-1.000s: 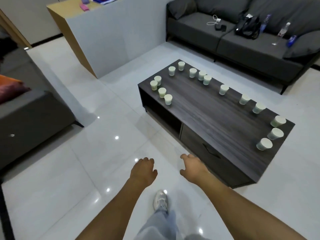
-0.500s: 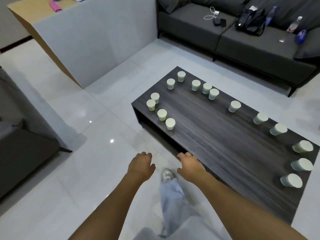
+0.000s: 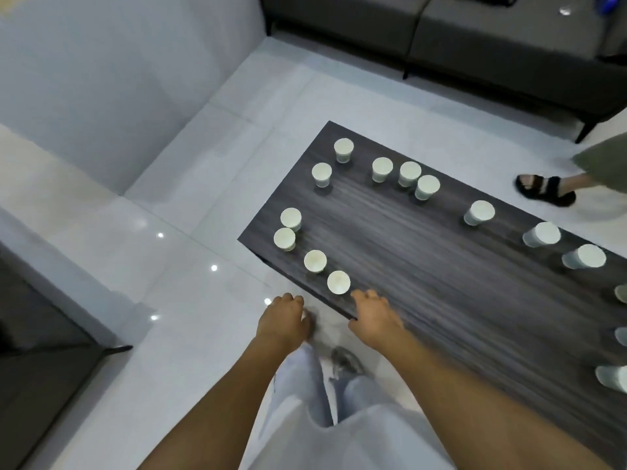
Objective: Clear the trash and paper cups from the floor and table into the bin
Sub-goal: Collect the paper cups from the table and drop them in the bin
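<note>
Pale paper cups (image 3: pixel 338 282) line dark wood-grain counter (image 3: pixel 424 266) edges; centre bare. Both hands loosely curled, empty: left (image 3: pixel 285 322) over floor, right (image 3: pixel 375 315) at counter's near edge.

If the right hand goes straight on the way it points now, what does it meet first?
Probably the nearest paper cup on the coffee table; the right hand points toward it from just behind, though its height over the tabletop is unclear.

Living room or lounge: grey sofa (image 3: pixel 492 39), low dark wood-grain table (image 3: pixel 424 266) with paper cups (image 3: pixel 382 168), glossy white tile floor (image 3: pixel 169 266).
</note>
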Demonstrator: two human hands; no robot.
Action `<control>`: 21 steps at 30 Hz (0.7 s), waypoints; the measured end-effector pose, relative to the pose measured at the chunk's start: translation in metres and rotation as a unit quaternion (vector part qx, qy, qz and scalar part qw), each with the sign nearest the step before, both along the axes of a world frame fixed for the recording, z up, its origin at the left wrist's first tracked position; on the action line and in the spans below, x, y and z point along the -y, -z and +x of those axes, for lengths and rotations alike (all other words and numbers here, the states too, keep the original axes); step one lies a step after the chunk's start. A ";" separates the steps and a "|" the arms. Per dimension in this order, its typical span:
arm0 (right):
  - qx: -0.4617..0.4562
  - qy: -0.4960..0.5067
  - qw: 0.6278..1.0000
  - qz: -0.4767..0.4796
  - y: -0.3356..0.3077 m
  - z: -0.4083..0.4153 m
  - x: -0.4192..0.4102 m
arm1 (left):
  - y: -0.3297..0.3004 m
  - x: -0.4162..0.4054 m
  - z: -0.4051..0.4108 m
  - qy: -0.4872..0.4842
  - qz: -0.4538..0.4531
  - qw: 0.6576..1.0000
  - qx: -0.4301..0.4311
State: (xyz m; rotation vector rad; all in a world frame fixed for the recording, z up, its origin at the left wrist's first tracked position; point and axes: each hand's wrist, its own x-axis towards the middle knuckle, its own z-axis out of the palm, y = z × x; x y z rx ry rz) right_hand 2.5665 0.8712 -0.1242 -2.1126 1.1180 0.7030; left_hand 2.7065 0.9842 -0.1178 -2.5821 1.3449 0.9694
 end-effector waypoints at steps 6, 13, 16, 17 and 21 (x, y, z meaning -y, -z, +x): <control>-0.022 0.107 0.993 0.038 0.034 0.042 0.029 | 0.036 0.058 0.059 0.075 0.029 0.996 -0.031; -0.038 0.198 0.978 0.059 0.082 0.085 0.044 | 0.082 0.115 0.109 0.166 0.072 0.982 -0.058; -0.038 0.233 0.970 0.054 0.106 0.093 0.048 | 0.105 0.134 0.115 0.195 0.071 0.977 -0.055; -0.038 0.245 0.968 0.049 0.115 0.095 0.048 | 0.114 0.139 0.115 0.209 0.064 0.975 -0.049; -0.035 0.272 0.961 0.027 0.158 0.102 0.050 | 0.161 0.155 0.111 0.250 0.033 0.967 -0.024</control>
